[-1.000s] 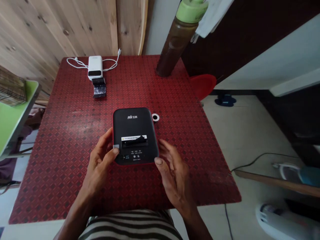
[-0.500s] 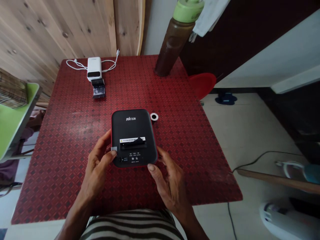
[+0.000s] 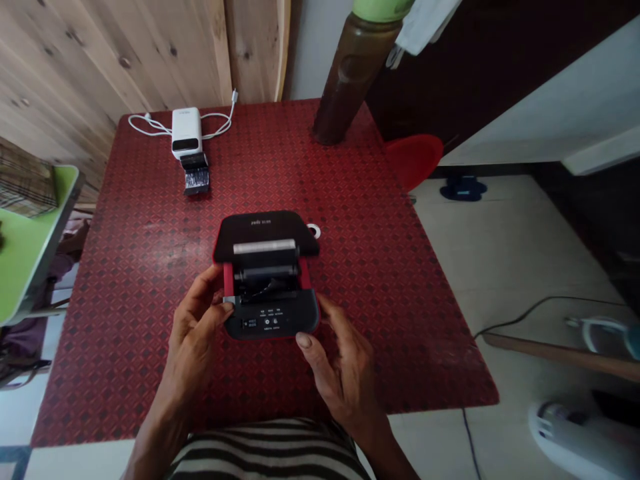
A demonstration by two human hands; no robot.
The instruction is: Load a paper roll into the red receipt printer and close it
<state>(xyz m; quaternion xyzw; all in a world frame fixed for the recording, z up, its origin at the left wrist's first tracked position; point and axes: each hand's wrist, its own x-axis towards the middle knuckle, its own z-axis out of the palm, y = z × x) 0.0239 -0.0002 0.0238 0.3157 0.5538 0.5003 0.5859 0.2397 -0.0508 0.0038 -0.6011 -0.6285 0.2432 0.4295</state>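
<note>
A black and red receipt printer (image 3: pixel 270 313) sits in the middle of the red patterned table (image 3: pixel 140 267). Its lid (image 3: pixel 265 233) is tipped up, showing a roller and a dark empty paper bay. My left hand (image 3: pixel 197 327) grips the printer's left side, the thumb pressing a small grey latch. My right hand (image 3: pixel 335 360) holds the front right corner, thumb on the front edge and fingers along the side. A small white ring (image 3: pixel 315 231) lies on the table just behind the printer's right side.
At the table's far left lie a white power bank (image 3: pixel 186 132) with a white cable (image 3: pixel 220 123) and a small black item (image 3: pixel 196 173). A tall brown bottle (image 3: pixel 350 73) stands at the far edge. A green side table (image 3: pixel 25 233) is at left, a red stool (image 3: pixel 413 160) at right.
The printer's lid, flat and closed before, has sprung up and open under my left thumb. My right hand slid in from beside the printer to its front right corner.
</note>
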